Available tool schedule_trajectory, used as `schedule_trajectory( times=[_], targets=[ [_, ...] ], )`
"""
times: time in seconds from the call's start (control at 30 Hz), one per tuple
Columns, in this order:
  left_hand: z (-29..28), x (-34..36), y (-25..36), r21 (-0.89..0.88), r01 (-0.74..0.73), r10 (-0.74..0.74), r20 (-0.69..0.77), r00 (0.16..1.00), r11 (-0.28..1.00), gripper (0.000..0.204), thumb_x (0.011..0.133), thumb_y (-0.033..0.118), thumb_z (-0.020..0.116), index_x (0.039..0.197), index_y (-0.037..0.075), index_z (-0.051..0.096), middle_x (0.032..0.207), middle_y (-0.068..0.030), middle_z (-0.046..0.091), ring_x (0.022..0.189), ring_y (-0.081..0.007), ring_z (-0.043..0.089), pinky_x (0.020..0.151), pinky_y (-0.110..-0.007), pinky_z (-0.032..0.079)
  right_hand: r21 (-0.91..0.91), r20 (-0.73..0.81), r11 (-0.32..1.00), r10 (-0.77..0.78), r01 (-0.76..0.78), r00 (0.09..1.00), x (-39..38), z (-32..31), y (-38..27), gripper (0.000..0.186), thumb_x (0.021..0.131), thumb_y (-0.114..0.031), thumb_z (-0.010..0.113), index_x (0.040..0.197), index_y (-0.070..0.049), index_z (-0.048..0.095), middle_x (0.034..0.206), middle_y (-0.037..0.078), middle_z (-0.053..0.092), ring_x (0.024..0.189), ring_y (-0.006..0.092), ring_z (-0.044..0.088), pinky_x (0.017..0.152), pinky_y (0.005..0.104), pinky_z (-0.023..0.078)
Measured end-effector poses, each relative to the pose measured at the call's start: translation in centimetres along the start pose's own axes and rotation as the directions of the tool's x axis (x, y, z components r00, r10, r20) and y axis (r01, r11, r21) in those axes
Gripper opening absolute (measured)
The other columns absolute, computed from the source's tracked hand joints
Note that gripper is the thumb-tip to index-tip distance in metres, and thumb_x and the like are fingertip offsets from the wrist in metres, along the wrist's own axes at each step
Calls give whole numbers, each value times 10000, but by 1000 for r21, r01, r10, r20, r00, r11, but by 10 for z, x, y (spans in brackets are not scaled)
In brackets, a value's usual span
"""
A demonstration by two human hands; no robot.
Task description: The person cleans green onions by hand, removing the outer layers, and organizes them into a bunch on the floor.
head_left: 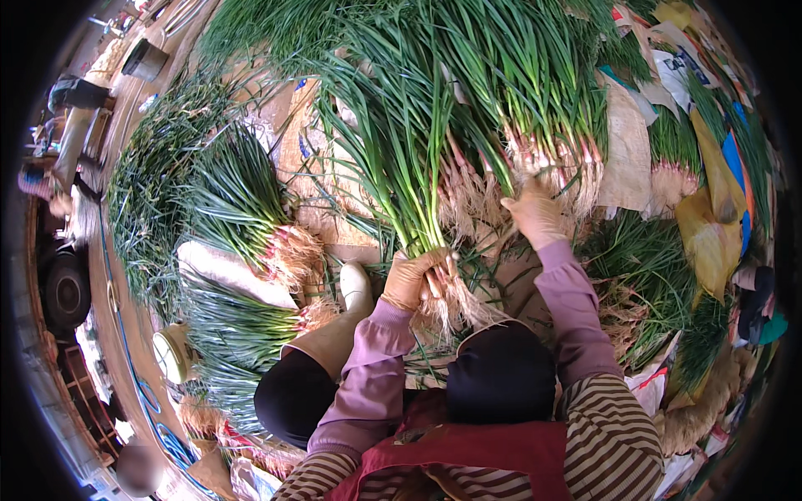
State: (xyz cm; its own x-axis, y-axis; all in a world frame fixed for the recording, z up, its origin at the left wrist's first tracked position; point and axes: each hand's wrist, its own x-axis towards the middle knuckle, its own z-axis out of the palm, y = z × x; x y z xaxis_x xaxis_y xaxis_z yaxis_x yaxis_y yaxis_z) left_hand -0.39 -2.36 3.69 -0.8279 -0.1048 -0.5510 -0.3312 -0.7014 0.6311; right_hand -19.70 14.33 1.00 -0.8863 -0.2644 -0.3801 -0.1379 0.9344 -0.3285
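1. Lying at the left, the upper-left bunch [238,196] of green onions is keeping its roots together on the right side, and the lower-left bunch [242,321] is lying nearer the person, also roots to the right. Both are serving as fair models of roots kept at one end.
2. Standing just right of these, the pale boot [356,284] is leaving little spare room, so trailing leaves are best being kept off it.
3. Wrapping the lower stems, the left hand [415,274] is pressing its fingers round the held bunch [409,188], just above the roots. The bunch is standing between boot and heap, leaves fanning upward and away from the person, roots hanging below the fist. A firm but not crushing hold is probably suiting these stems, keeping their bases level.
4. Spreading across the top, the large heap [535,92] is pointing its roots toward the person. Any stem is likely coming free more cleanly when being taken low, since the long leaves are overlapping and could be snagging.
5. Touching the heap's root end, the right hand [535,213] is bending its fingers; whether they are pinching a stem, I cannot tell.
6. Sprawling farther right, the loose greens [639,267] are lying tangled, best being kept apart.
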Motion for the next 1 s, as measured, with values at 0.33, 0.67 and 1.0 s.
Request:
schedule_trajectory(
  times=[0.33,0.67,1.0],
  targets=[
    [-13,15,-30,-260,84,-48,142,989,962,196,813,1,593,1001,-54,583,851,-156,648,701,-236,647,598,-321,524,850,520,423,-574,-315,632,-53,42,-34,317,846,-192,647,1071,21,579,768,53,615,604,106,570,524,222,444],
    [-32,21,-46,-397,116,35,354,934,911,526,804,-75,537,1306,-41,384,1228,-175,545,872,-263,633,795,-346,508,826,110,556,1,-92,994,-83,-53,3,322,880,-104,573,1187,-9,544,997,114,636,798,147,627,647,217,528],
    [-26,14,-38,-275,85,31,392,920,958,478,818,-11,563,1272,-41,418,1119,-202,599,827,-243,645,735,-328,531,-55,-546,876,375,-479,749,-185,-59,369,254,888,-157,554,1067,23,564,978,229,606,857,365,597,652,399,474]
  ],
)
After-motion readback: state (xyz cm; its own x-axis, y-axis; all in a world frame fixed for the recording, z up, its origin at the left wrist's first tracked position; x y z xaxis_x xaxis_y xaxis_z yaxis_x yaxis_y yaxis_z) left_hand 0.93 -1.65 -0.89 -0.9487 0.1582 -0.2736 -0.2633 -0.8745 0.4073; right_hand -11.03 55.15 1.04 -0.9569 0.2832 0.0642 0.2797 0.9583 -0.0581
